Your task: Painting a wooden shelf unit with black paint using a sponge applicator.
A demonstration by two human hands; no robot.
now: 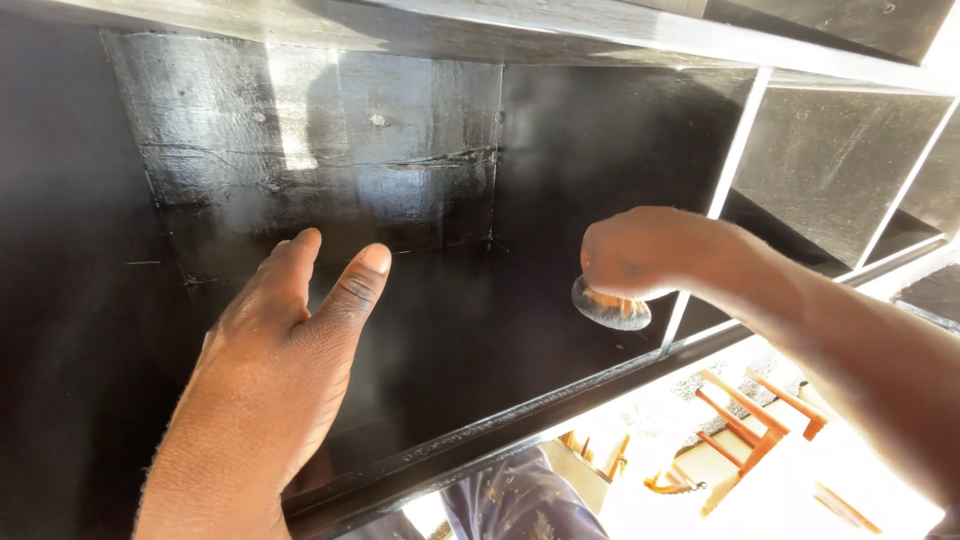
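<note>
Head view: right hand (640,250) grips a round pad (611,309) inside the black shelf (480,440); left hand (275,350) is open wide.

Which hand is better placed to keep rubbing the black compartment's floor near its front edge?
Probably the right hand: it grips the round pad against the black compartment. The left hand is open, holding nothing.

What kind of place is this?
Likely a furniture or carpentry workshop. A glossy black shelf unit fills the view, the right hand presses a round pad to it, and unfinished wooden chair frames stand outside in sunlight.
</note>
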